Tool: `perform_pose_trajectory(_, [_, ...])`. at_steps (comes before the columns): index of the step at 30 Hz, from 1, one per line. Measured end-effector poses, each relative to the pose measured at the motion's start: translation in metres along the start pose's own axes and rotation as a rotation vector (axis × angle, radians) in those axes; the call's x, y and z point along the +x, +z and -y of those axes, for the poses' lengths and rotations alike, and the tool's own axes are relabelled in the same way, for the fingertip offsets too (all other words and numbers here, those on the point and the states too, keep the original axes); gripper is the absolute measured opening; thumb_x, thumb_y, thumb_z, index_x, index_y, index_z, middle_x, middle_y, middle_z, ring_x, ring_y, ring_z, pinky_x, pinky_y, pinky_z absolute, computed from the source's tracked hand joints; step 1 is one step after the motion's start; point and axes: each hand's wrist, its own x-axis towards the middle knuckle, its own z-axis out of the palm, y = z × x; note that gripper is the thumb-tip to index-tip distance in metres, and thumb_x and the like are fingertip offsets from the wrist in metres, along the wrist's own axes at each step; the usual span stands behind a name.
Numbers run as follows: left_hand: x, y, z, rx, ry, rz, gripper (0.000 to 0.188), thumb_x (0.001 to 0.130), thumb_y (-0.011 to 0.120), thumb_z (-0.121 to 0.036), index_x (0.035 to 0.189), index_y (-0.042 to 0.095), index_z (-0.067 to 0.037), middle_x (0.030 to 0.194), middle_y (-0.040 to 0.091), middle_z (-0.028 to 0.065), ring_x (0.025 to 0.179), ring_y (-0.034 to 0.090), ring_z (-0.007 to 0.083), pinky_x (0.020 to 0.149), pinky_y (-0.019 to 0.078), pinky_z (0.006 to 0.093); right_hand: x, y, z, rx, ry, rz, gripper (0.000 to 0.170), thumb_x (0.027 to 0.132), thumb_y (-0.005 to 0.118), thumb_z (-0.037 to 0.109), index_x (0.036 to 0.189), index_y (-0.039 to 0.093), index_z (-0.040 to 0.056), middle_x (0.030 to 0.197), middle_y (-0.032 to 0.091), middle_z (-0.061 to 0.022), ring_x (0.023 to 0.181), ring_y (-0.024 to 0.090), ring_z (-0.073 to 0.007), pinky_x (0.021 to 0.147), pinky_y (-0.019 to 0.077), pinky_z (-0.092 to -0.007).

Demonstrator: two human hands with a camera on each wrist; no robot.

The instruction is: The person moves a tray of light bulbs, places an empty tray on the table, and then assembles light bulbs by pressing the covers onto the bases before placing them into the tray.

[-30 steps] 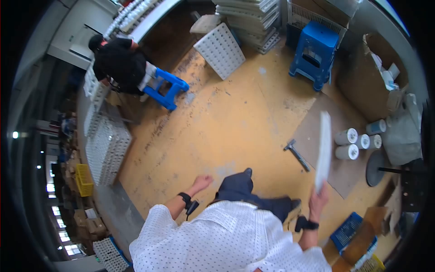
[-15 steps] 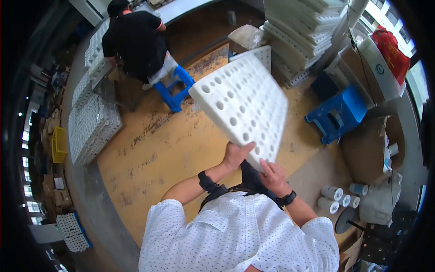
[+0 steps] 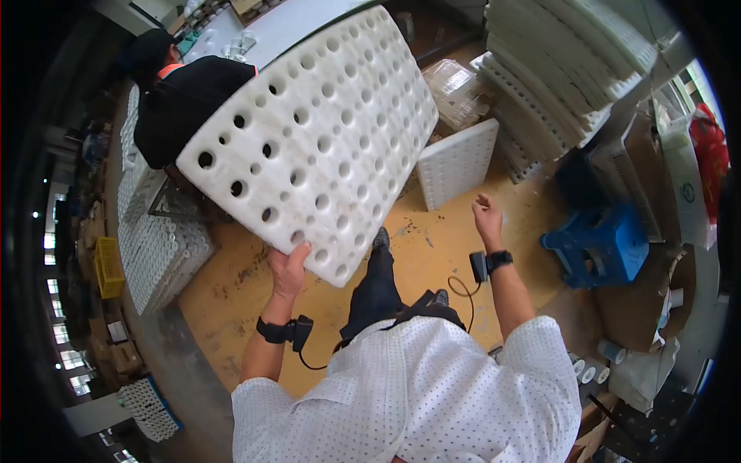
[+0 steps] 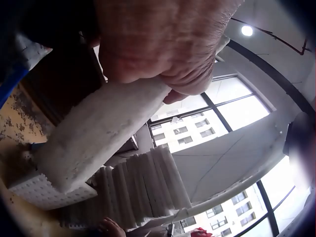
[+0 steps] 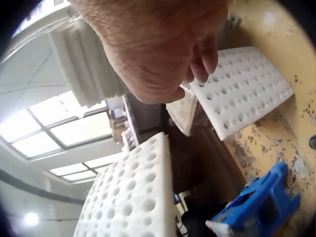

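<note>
I take the head view as my dial, noon at its top. The yellow floor (image 3: 417, 262), scuffed and stained, spreads beneath me through the middle. A tall stack of white boards (image 3: 556, 69) rises between one and two o'clock. At ten o'clock a person in black (image 3: 193, 100) is partly hidden behind what I hold.

That is my white board (image 3: 312, 158), thick and pierced with rows of round holes, at eleven o'clock. It is raised and tilted, its holed face toward me, one corner pointing down near the centre. A second holed board (image 3: 459, 166) stands on edge on the floor just before two o'clock, beside a taped carton (image 3: 461, 92) at one. A blue stool (image 3: 606, 247) is at three.

My right hand (image 3: 488, 222), also at three, hangs well apart from the board I carry, its fingers loosely bent and free. My left hand (image 3: 288, 272), at eight, pinches the board's lower edge: thumb flat on the holed face, fingers round the back, mostly hidden. A small black camera sits on each wrist, the left one (image 3: 303, 333) toward seven, the right one (image 3: 478, 268) toward four.
</note>
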Motion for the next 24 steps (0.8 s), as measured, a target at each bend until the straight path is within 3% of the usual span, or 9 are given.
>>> perform_pose_trajectory(5, [0.136,-0.026,-0.037,-0.091,0.061,-0.045,0.038,0.072,0.053,-0.004,0.109,0.048,0.004,0.106,0.053,0.0083,0.097,0.049,0.0175,0.085,0.0387,0.0295,0.116,0.101,-0.062,0.109,0.383,0.045,0.058,0.074,0.065,0.014,0.125,0.039,0.0005,0.079,0.057,-0.0065,0.064,0.052,-0.0136,0.049,0.0420,-0.0258])
perform_pose_trajectory(8, [0.202,-0.017,-0.041,-0.254,-0.041,-0.028,0.046,0.073,0.052,-0.003,0.117,0.042,0.001,0.112,0.049,0.0095,0.103,0.048,0.0208,0.089,0.0388,0.0341,0.121,0.110,-0.006,0.029,0.643,-0.047,0.075,0.067,0.069,0.026,0.128,0.034,-0.0016,0.072,0.057,-0.0091,0.049,0.047,-0.0149,0.046,0.0397,-0.0292])
perform_pose_trajectory(10, [0.243,-0.001,-0.030,-0.341,-0.090,-0.019,0.049,0.073,0.051,-0.002,0.120,0.039,0.001,0.115,0.048,0.0102,0.106,0.048,0.0222,0.091,0.0388,0.0361,0.144,0.123,-0.038,-0.013,0.543,-0.117,0.086,0.064,0.072,0.029,0.129,0.028,-0.0059,0.110,0.053,-0.0207,0.095,0.054,-0.0277,0.082,0.0435,-0.0350])
perform_pose_trajectory(11, [0.267,0.008,-0.023,-0.400,-0.111,-0.024,0.051,0.073,0.050,-0.002,0.122,0.037,0.000,0.117,0.047,0.0107,0.107,0.048,0.0236,0.092,0.0383,0.0378,0.158,0.122,-0.027,0.084,0.624,-0.059,0.091,0.062,0.074,0.030,0.129,0.026,-0.0081,0.123,0.043,-0.0237,0.114,0.043,-0.0304,0.096,0.0338,-0.0348])
perform_pose_trajectory(20, [0.514,0.062,0.010,-0.677,-0.311,0.024,0.052,0.074,0.050,-0.008,0.124,0.037,-0.004,0.123,0.046,0.0125,0.114,0.043,0.0298,0.099,0.0320,0.0449,0.199,0.161,-0.165,-0.073,0.787,-0.505,0.079,0.060,0.066,0.014,0.128,0.030,-0.0077,0.119,0.047,-0.0284,0.108,0.048,-0.0370,0.094,0.0361,-0.0363])
perform_pose_trajectory(21, [0.532,0.069,0.004,-0.693,-0.328,0.007,0.051,0.074,0.049,-0.008,0.124,0.038,-0.004,0.121,0.047,0.0134,0.113,0.044,0.0305,0.099,0.0328,0.0457,0.194,0.136,-0.044,-0.222,0.789,-0.539,0.072,0.061,0.062,0.012,0.125,0.035,-0.0080,0.117,0.048,-0.0287,0.106,0.049,-0.0376,0.093,0.0371,-0.0374])
perform_pose_trajectory(22, [0.552,0.072,0.006,-0.720,-0.355,0.006,0.051,0.074,0.049,-0.009,0.123,0.038,-0.004,0.121,0.047,0.0139,0.112,0.045,0.0308,0.098,0.0332,0.0460,0.167,0.117,-0.087,-0.645,0.604,-0.649,0.065,0.060,0.059,0.010,0.119,0.041,-0.0088,0.112,0.052,-0.0276,0.102,0.052,-0.0382,0.089,0.0398,-0.0389])
perform_pose_trajectory(23, [0.574,0.074,0.011,-0.747,-0.382,0.005,0.050,0.074,0.049,-0.009,0.123,0.039,-0.003,0.120,0.048,0.0144,0.112,0.045,0.0311,0.098,0.0337,0.0462,0.135,0.089,-0.117,-0.310,0.579,-0.710,0.062,0.058,0.058,0.011,0.115,0.044,-0.0087,0.108,0.054,-0.0278,0.099,0.053,-0.0393,0.086,0.0413,-0.0402])
perform_pose_trajectory(24, [0.596,0.076,0.015,-0.767,-0.392,0.018,0.049,0.074,0.049,-0.009,0.122,0.039,-0.003,0.119,0.048,0.0147,0.111,0.046,0.0312,0.097,0.0344,0.0463,0.121,0.052,-0.087,-0.532,0.807,-0.568,0.062,0.058,0.058,0.012,0.115,0.045,-0.0064,0.106,0.054,-0.0276,0.099,0.053,-0.0402,0.085,0.0415,-0.0416])
